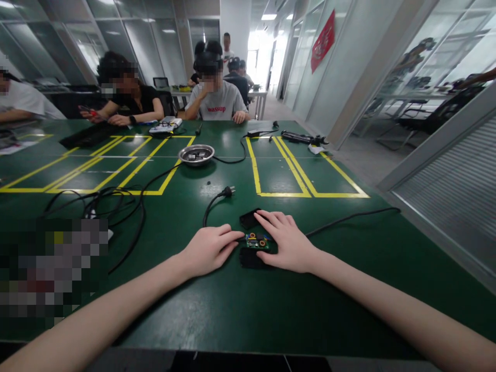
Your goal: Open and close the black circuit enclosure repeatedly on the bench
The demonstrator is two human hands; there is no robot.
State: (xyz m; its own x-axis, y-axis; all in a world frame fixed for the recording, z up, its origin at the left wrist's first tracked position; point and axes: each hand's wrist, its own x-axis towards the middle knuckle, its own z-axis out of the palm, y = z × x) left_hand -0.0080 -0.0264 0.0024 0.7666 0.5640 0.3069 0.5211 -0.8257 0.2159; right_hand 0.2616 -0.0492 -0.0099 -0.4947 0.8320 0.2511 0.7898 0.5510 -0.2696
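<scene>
A small green circuit board (258,241) with copper-wound coils lies on the green table between two black plastic casing halves. My left hand (207,249) is closed at the board's left end, thumb and forefinger on the black power cable (206,213). This cable curves out beyond the hand to a plug (228,191). Over the board's right side my right hand (291,243) is spread. Its fingertips touch the upper casing half (250,218), while its thumb rests at the lower casing half (250,258). Part of the lower half is hidden under that hand.
A metal bowl (196,155) with small metallic parts stands farther back. Coiled black cables (104,199) lie at left. Another cable (352,219) runs off to the right. A power adapter (258,133) and a folded black tripod (304,138) lie toward the far edge, where people sit.
</scene>
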